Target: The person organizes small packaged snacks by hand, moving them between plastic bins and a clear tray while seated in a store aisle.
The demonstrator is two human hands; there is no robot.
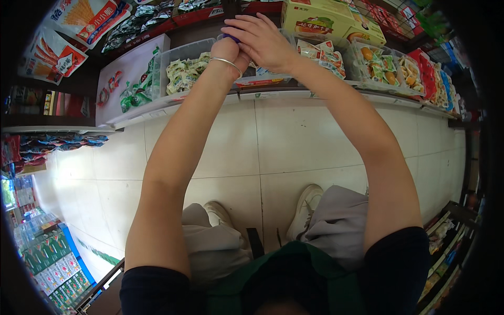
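My left hand, with a silver bangle at the wrist, is held above a shelf of snack bins. A sliver of a small purple item shows at its top, its kind too hidden to name; the hand seems closed around it. My right hand reaches over from the right, fingers stretched and slightly apart, their tips by the left hand and the purple item. Its palm side is hidden. Below the hands is a clear plastic bin. Left of it stands a clear bin of small green-and-white wrapped snacks.
A white tray holds green packets. Rightward are red-and-white packets, a bin of green and orange packets and yellow cartons. Bagged snacks hang upper left. Pale floor tiles lie below; stacked boxes stand lower left.
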